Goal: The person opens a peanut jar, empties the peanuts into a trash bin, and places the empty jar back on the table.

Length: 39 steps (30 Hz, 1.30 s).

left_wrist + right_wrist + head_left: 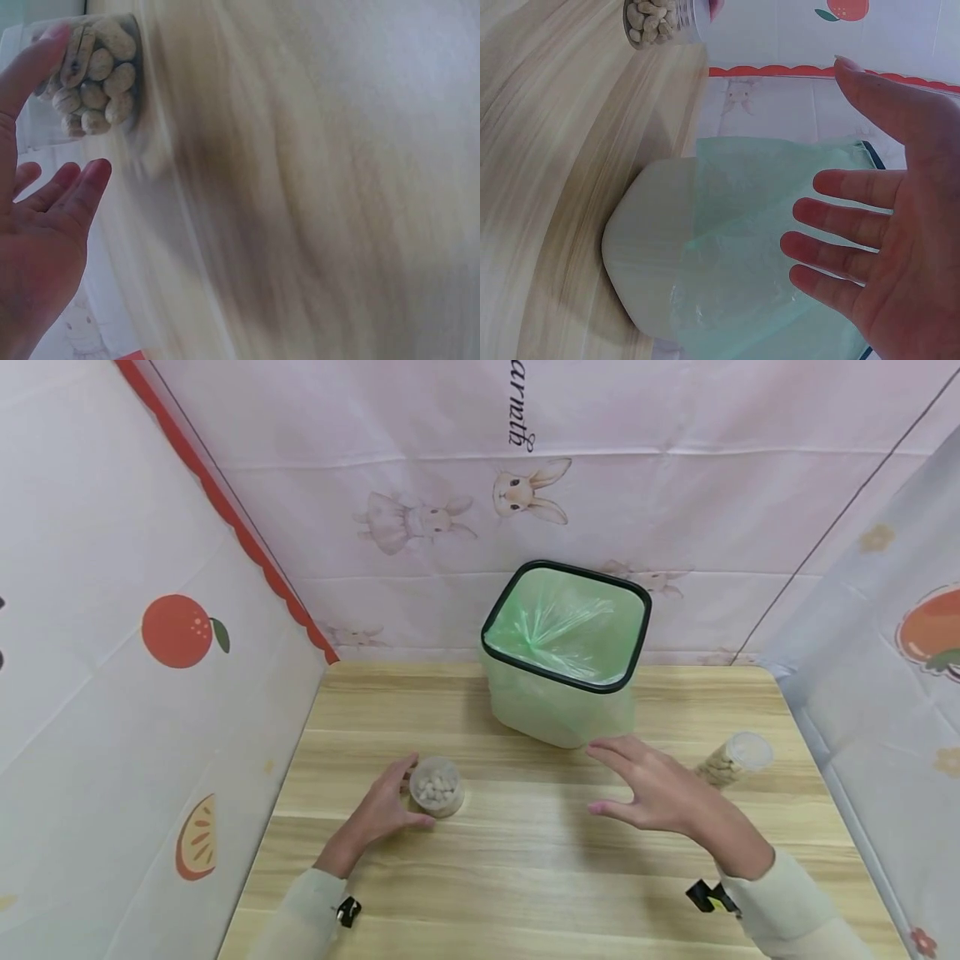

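A clear plastic jar [438, 787] of pale pieces that look like unshelled peanuts [97, 71] stands upright on the table. At its left side is my left hand [382, 806], fingers and thumb spread apart beside the wall of the jar. In the left wrist view the thumb overlaps the jar, while the other fingers are extended below it. My right hand [660, 789] hovers over the table with nothing in it, fingers loosely extended and thumb apart. Past its fingertips is a pale bin [558, 718] with a green plastic liner [750, 225] and black rim.
A second clear jar [738, 756] with similar pale pieces is beyond the right wrist, near the table's right side. The wooden table [510, 893] is bordered by printed fabric walls at the back, left and right. The bin stands near the back wall.
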Tool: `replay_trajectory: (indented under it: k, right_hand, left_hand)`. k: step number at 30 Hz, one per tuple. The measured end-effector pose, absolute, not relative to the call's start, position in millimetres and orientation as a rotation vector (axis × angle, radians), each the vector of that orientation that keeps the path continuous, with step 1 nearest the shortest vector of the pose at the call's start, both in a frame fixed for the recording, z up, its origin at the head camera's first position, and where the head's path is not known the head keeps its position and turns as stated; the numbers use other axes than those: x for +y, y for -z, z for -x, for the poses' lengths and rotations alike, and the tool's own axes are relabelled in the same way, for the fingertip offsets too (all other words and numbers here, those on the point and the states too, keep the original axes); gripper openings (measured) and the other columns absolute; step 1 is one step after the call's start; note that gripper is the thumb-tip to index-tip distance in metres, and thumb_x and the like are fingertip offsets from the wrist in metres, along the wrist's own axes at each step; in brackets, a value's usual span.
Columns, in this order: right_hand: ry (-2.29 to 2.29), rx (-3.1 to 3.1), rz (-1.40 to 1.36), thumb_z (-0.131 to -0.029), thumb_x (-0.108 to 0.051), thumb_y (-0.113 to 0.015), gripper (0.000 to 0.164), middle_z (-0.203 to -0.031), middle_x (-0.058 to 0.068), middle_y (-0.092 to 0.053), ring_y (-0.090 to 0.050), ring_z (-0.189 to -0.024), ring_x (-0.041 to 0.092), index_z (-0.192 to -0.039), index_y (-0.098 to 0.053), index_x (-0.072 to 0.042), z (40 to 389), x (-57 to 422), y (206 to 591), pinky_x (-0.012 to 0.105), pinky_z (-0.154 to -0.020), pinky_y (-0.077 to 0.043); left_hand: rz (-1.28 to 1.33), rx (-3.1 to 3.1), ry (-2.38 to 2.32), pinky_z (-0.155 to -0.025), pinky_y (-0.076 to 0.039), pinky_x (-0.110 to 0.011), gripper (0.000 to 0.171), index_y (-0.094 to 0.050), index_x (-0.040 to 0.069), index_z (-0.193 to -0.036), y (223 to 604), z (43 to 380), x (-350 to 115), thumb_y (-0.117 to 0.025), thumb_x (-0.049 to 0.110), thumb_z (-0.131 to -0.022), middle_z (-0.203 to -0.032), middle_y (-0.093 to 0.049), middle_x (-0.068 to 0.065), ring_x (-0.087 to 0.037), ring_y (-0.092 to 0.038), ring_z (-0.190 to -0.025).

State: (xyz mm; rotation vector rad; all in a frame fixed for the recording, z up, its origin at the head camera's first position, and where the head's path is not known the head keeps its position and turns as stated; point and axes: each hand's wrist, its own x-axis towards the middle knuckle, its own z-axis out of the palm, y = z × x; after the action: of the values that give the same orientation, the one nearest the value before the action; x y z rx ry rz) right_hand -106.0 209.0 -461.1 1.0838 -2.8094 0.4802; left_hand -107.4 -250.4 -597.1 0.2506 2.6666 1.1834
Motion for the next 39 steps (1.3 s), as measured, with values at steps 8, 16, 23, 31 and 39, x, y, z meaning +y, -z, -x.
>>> replay_trajectory:
  k: [8,16,23,31,39]
  right_hand:
    - [-0.487,-2.800,-1.115,-0.087,-0.059,-0.076,0.076,-0.141,0.011,-0.063,-0.063,-0.129,0.030,-0.142,-0.061,-0.010,107.9,203.9,466.9,0.048,-0.102,-0.057]
    - [-0.510,-2.758,-1.155,-0.083,-0.053,-0.082,0.076,-0.140,0.011,-0.065,-0.063,-0.128,0.030,-0.141,-0.061,-0.008,110.2,195.5,473.5,0.047,-0.102,-0.057]
    - [-0.518,-2.738,-1.195,-0.083,-0.054,-0.081,0.076,-0.140,0.010,-0.064,-0.063,-0.129,0.029,-0.141,-0.061,-0.009,111.5,189.6,478.5,0.047,-0.103,-0.056]
    - [-0.520,-2.737,-1.235,-0.084,-0.055,-0.080,0.075,-0.142,0.009,-0.063,-0.061,-0.131,0.029,-0.141,-0.061,-0.010,114.1,182.5,483.3,0.047,-0.106,-0.055]
    - [-0.530,-2.718,-1.258,-0.084,-0.055,-0.080,0.075,-0.142,0.008,-0.064,-0.061,-0.130,0.028,-0.140,-0.062,-0.009,115.3,174.3,486.3,0.046,-0.107,-0.054]
  left_hand:
    - [-0.231,2.696,-1.164,-0.112,-0.049,-0.055,0.120,-0.036,0.009,-0.159,607.1,106.9,-246.2,-0.101,0.037,-0.061,-0.152,-0.052,-0.016,-0.035,-0.058,-0.133]
    - [-0.203,2.677,-1.227,-0.119,-0.039,-0.060,0.119,-0.040,0.013,-0.158,611.5,108.6,-242.6,-0.102,0.036,-0.059,-0.153,-0.052,-0.014,-0.037,-0.051,-0.142]
    - [-0.202,2.675,-1.248,-0.118,-0.041,-0.061,0.116,-0.040,0.011,-0.156,614.6,109.5,-240.4,-0.102,0.036,-0.061,-0.153,-0.053,-0.015,-0.037,-0.052,-0.141]
    - [-0.212,2.689,-1.293,-0.115,-0.045,-0.060,0.112,-0.045,0.011,-0.154,621.2,111.1,-238.7,-0.102,0.036,-0.060,-0.149,-0.057,-0.015,-0.037,-0.057,-0.136]
    - [-0.160,2.695,-1.309,-0.113,-0.047,-0.058,0.108,-0.048,0.012,-0.151,620.6,110.7,-232.9,-0.102,0.032,-0.060,-0.143,-0.062,-0.014,-0.034,-0.060,-0.132]
